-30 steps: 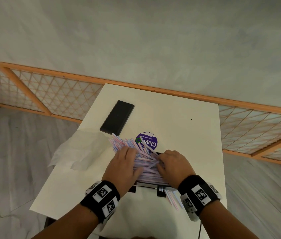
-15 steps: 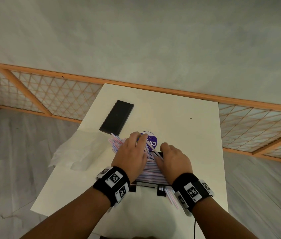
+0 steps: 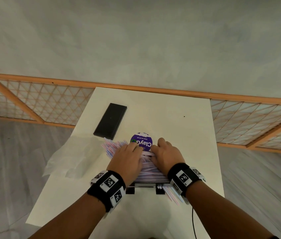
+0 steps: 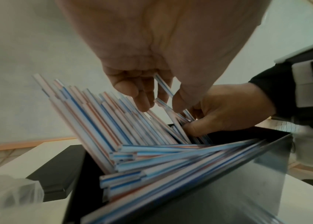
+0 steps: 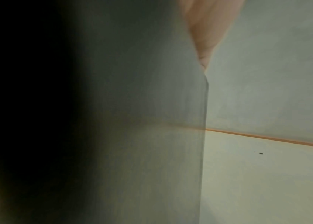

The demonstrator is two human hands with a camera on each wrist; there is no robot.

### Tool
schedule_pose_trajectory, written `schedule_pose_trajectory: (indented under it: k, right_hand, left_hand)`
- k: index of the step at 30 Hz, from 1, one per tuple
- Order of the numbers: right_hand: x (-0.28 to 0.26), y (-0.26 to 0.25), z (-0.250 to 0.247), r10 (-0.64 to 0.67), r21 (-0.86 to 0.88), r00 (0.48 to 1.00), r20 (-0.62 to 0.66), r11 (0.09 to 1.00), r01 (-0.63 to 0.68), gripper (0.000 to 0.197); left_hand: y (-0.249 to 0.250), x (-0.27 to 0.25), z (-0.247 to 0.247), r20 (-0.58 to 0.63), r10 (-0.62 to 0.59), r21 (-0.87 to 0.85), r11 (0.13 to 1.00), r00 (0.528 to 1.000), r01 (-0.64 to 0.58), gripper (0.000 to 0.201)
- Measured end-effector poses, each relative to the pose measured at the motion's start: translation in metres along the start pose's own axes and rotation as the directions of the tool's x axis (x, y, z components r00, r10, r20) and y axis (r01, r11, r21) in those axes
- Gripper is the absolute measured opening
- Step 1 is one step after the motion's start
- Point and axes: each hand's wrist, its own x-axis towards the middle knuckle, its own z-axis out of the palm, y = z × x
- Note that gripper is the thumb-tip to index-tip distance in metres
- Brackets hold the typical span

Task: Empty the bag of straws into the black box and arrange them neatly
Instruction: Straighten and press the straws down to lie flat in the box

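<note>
Two hands deep in the straws (image 3: pixel 146 167) heaped in the black box (image 4: pixel 228 189): left hand (image 3: pixel 127 157) pinching loose ones, right hand (image 3: pixel 166 155) curled round a bunch, likely squaring ends.

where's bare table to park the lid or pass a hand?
Free: the table's far right, beyond the right hand; the near edge between the forearms. Crowded: left side, with black lid, plastic bag, fanned straws, purple sticker.
</note>
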Motion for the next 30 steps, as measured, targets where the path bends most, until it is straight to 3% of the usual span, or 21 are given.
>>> schedule_pose_trajectory:
  k: [6,9,15,20,25,28,30]
  right_hand:
    - [-0.007,0.002,-0.009,-0.013,0.166,1.000,-0.005,0.986,0.014,0.015]
    - [-0.013,-0.005,-0.029,-0.070,0.203,0.997,-0.019,0.977,0.072,0.019]
    - [-0.021,-0.040,-0.074,-0.234,0.075,0.972,0.002,0.969,0.233,0.023]
    - [-0.025,-0.070,-0.079,-0.323,-0.032,0.946,0.002,0.946,0.323,0.023]
    - [-0.018,-0.057,-0.049,-0.265,-0.067,0.963,-0.048,0.963,0.262,0.021]
    - [-0.014,-0.043,-0.038,-0.248,-0.038,0.968,-0.029,0.968,0.246,0.029]
    - [-0.014,-0.038,-0.035,-0.247,-0.029,0.969,0.002,0.969,0.247,0.023]
  left_hand:
    - [0.002,-0.011,-0.006,-0.024,-0.004,-0.134,0.991,1.000,0.001,0.040]
    - [0.007,-0.015,-0.015,-0.023,-0.001,-0.180,0.984,1.000,-0.004,0.040]
    - [0.006,-0.038,-0.029,-0.035,-0.118,-0.427,0.899,0.992,0.092,0.041]
    - [-0.005,-0.064,-0.027,-0.081,-0.189,-0.588,0.802,0.979,0.106,0.039]
    - [-0.025,-0.078,-0.019,-0.161,-0.239,-0.535,0.836,0.958,0.118,0.024]
    - [-0.032,-0.079,-0.012,-0.142,-0.245,-0.512,0.848,0.959,0.141,0.029]
    - [-0.037,-0.078,-0.006,-0.115,-0.224,-0.464,0.874,0.968,0.147,0.032]
